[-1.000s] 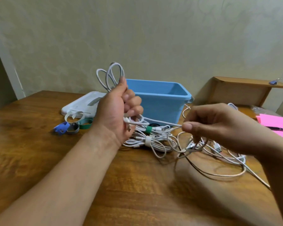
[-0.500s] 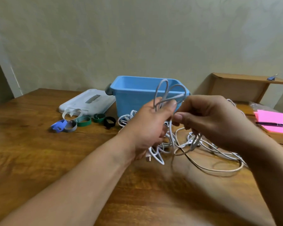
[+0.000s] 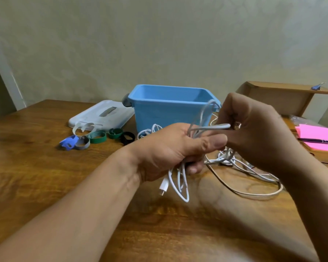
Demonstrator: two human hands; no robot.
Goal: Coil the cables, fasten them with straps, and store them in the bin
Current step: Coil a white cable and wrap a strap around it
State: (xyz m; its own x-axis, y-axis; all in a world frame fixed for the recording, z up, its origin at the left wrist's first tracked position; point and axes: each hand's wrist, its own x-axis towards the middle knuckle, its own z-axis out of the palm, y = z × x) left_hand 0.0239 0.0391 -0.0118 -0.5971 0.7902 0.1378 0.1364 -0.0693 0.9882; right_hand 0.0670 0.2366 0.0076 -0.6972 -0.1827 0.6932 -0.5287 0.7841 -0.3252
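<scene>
My left hand (image 3: 170, 148) grips a bunch of white cable loops (image 3: 180, 183); loops stick out above the fist and hang below it with a plug end. My right hand (image 3: 254, 129) pinches a strand of the same white cable just right of my left thumb. More loose white cables (image 3: 254, 173) lie tangled on the wooden table (image 3: 45, 176) under and right of my hands. Behind my hands the blue bin (image 3: 159, 110) stands open. Several rolled straps (image 3: 97, 138), blue, grey, green, black and white, lie left of the bin.
A white bin lid (image 3: 100, 115) lies flat behind the straps. A pink notepad (image 3: 318, 137) with a pen sits at the right edge. A cardboard box (image 3: 280, 97) stands at the back right against the wall.
My left hand carried the cable bunch rightwards and lower, in front of the bin. My right hand moved up to meet it and now pinches a strand beside my left thumb.
</scene>
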